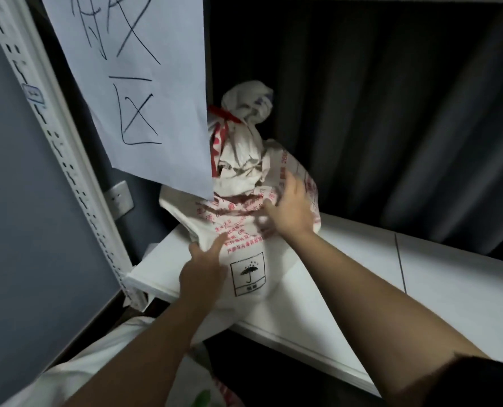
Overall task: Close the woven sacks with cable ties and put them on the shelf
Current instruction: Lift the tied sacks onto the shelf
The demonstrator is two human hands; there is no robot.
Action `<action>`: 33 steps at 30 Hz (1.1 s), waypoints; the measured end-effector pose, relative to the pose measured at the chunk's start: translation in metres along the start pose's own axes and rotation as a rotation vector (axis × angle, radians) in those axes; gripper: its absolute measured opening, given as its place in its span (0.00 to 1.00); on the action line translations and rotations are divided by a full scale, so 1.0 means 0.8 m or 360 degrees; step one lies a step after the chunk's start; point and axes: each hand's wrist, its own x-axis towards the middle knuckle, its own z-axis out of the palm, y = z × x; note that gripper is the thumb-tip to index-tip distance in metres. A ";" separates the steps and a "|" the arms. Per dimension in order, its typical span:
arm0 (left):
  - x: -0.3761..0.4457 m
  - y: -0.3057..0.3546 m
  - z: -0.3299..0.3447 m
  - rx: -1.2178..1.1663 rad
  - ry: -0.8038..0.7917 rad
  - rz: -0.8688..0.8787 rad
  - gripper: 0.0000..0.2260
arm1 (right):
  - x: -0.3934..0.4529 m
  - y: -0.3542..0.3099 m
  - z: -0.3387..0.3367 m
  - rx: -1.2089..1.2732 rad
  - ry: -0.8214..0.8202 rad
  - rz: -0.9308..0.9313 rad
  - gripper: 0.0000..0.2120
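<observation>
Two bare forearms reach out; left hand (203, 268) and right hand (291, 210), fingers straight, press a tied white sack (244, 201) on a white shelf (361, 259).

Tied white sack (244, 230) on shelf (347, 289)

Dim light is falling from the front, leaving the curtain (391, 113) behind the shelf (347, 304) sinking into shadow. The right hand (291, 210) is smearing with motion blur, and wide-angle distortion is bending the upright (56, 148) left of the shelf.
</observation>
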 end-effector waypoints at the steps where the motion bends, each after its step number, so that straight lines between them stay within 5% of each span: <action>1: 0.003 -0.002 0.000 0.0008 0.0007 -0.0025 0.30 | -0.005 0.018 0.007 -0.0047 -0.0108 0.0248 0.40; 3: 0.006 -0.006 0.003 0.0020 0.0037 -0.0057 0.29 | -0.021 0.047 0.024 0.0012 -0.0533 0.0615 0.42; 6: 0.012 -0.009 0.008 0.0034 0.0097 -0.0043 0.28 | -0.057 0.046 0.057 0.0396 -0.0888 0.0663 0.45; 11: 0.020 -0.027 0.011 0.0101 0.0248 0.0077 0.27 | -0.071 0.015 0.106 0.0683 -0.0932 0.0566 0.43; 17: 0.012 -0.038 0.000 -0.0323 -0.0130 -0.0073 0.37 | -0.077 0.037 0.108 0.0716 -0.0907 0.0401 0.42; 21: -0.008 -0.028 -0.023 -0.0442 -0.0348 -0.0177 0.41 | -0.104 0.031 0.068 0.0352 -0.0876 0.0327 0.37; 26: -0.044 -0.015 -0.108 -0.0005 -0.0767 -0.0267 0.32 | -0.168 -0.011 0.017 0.0199 -0.1047 0.0146 0.03; 33: -0.156 -0.017 -0.250 0.0259 -0.0903 -0.0110 0.21 | -0.307 -0.106 -0.033 0.0286 -0.1256 -0.0093 0.03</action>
